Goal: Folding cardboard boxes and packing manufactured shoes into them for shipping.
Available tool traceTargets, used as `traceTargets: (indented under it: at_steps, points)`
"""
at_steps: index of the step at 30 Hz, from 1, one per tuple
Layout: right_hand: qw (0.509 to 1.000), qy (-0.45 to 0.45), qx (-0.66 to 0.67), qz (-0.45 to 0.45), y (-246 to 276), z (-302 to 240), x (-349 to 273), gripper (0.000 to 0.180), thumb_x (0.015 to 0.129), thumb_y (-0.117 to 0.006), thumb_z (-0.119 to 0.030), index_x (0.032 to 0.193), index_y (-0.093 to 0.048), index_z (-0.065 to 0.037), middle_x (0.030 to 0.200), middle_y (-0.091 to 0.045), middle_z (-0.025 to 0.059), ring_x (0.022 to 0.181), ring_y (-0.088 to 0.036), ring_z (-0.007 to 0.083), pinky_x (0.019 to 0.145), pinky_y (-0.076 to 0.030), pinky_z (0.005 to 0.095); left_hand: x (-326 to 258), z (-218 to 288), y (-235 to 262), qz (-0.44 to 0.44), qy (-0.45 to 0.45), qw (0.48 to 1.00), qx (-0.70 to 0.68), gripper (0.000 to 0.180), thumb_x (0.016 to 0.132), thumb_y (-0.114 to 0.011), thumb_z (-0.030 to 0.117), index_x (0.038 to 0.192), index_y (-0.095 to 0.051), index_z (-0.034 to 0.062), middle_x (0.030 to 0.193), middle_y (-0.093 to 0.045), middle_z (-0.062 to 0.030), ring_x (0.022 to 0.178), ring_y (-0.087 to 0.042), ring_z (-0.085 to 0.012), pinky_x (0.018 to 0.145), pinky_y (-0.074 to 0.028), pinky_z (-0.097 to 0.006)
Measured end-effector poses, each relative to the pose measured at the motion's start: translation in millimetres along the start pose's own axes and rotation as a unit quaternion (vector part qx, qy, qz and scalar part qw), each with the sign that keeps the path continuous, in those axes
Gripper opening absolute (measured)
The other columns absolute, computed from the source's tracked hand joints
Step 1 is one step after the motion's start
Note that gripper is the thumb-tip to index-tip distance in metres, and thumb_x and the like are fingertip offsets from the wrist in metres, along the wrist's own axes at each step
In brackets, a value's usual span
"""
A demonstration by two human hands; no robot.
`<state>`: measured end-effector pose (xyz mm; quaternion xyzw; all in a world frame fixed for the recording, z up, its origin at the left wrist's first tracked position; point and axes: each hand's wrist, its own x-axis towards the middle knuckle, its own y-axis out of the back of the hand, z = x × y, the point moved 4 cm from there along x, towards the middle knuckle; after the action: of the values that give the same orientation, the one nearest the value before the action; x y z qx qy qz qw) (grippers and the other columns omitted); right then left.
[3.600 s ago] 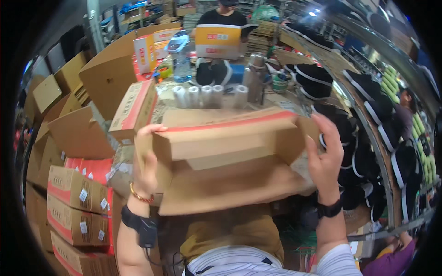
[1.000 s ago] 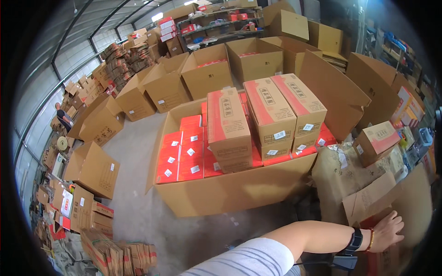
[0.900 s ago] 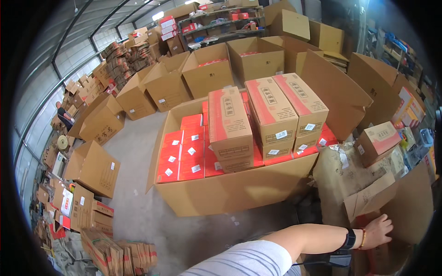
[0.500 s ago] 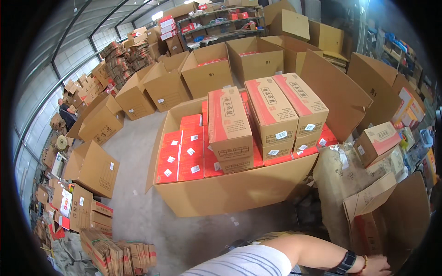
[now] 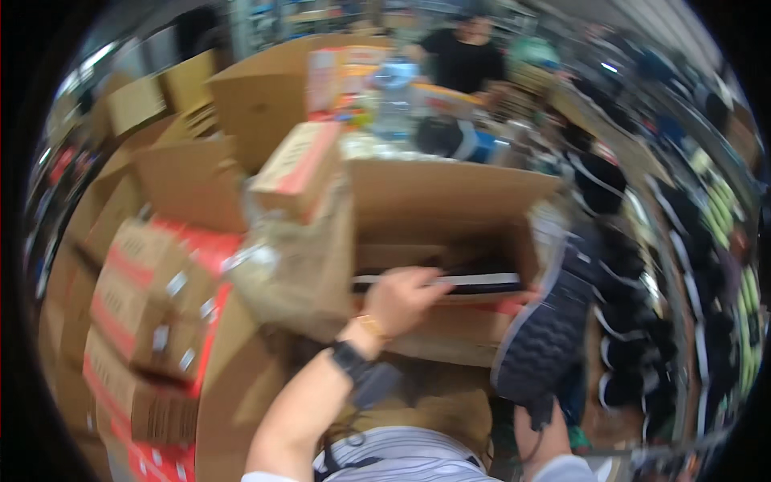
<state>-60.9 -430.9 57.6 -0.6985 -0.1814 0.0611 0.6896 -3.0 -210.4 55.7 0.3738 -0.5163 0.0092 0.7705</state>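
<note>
Centre: holding half-curled left hand [image 5: 404,299], with grip unclear, over striped shoe [image 5: 486,283] in open box [image 5: 450,189]; centre-right, gripping raised shoe [image 5: 546,321] with hidden right hand, ideally clearing box walls [image 5: 458,327].

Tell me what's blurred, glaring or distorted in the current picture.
Head view: blur smears most of it, including the left hand and stacked boxes; head view: the shoe's tread is readable, though soft; head view: a small light glares at upper right; head view: the shelf curves toward the dark rim.
</note>
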Motion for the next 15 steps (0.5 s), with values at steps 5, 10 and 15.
traceTargets:
  at_steps: [5, 10, 15]
  points:
    - [0.995, 0.011, 0.036, -0.094, 2, 1, 22, 0.043, 0.093, -0.061, -0.026, 0.126, -0.048, -0.002, 0.113, -0.059, 0.0120, 0.107, -0.057, 0.0305, 0.089, -0.054, 0.0411, 16, 3, 12, -0.163, 0.084, 0.983, -0.027, 0.019, 0.076, -0.070, 0.014, 0.095, -0.071, 0.0112, 0.103, -0.067, -0.0097, 0.097, -0.063, -0.0276, 0.083, -0.053, -0.039]
    - [0.996, 0.063, -0.066, -0.005, -4, -6, 13, 0.044, 0.093, -0.061, -0.023, 0.128, -0.047, -0.001, 0.114, -0.059, 0.0139, 0.106, -0.060, 0.0298, 0.085, -0.057, 0.0383, 55, 20, 57, -0.113, -0.038, 0.985, 0.123, 0.046, 0.067, -0.079, 0.018, 0.111, -0.066, 0.0139, 0.119, -0.059, -0.0079, 0.118, -0.051, -0.0309, 0.102, -0.040, -0.043]
    - [0.929, 0.113, -0.351, -0.026, -46, -4, 54, 0.040, 0.092, -0.060, -0.019, 0.123, -0.047, 0.003, 0.106, -0.060, 0.0112, 0.095, -0.061, 0.0227, 0.089, -0.052, 0.0362, 18, -79, 115, 0.221, 0.231, 0.947, 0.028, 0.022, 0.075, -0.073, 0.007, 0.094, -0.062, 0.0059, 0.105, -0.059, -0.0066, 0.101, -0.055, -0.0223, 0.092, -0.042, -0.036]
